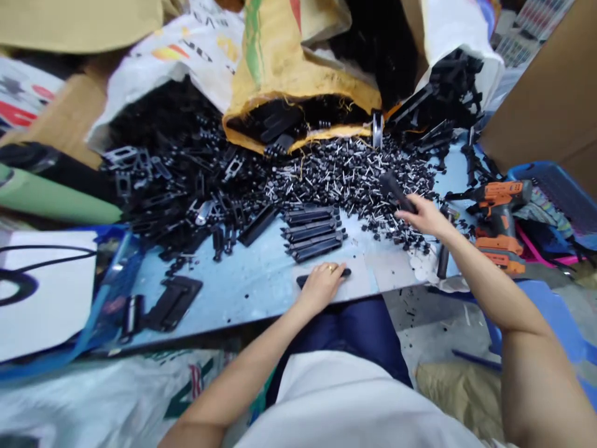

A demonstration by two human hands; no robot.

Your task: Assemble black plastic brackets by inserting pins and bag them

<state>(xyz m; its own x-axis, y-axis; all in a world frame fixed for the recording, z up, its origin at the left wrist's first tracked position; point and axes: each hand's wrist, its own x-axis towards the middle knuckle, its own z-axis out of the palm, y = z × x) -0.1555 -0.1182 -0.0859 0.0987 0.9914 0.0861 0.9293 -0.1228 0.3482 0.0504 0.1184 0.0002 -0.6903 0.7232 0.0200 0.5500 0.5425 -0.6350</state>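
Observation:
My left hand (321, 287) is closed over a slim black plastic bar (302, 282) near the table's front edge; both ends of the bar stick out from under the fingers. Out to the right, my right hand (423, 216) grips a thicker black plastic piece (392, 186) and holds it over a heap of black-headed screws (342, 171). Just beyond my left hand, several black bars (313, 233) lie side by side in a stack.
An orange cordless drill (501, 218) rests at the right beside a blue basket (559, 180). A yellow sack (298, 68) opens onto the parts. Loose black plastic parts (177, 180) cover the left of the table (224, 292); a black bracket (175, 302) lies nearer.

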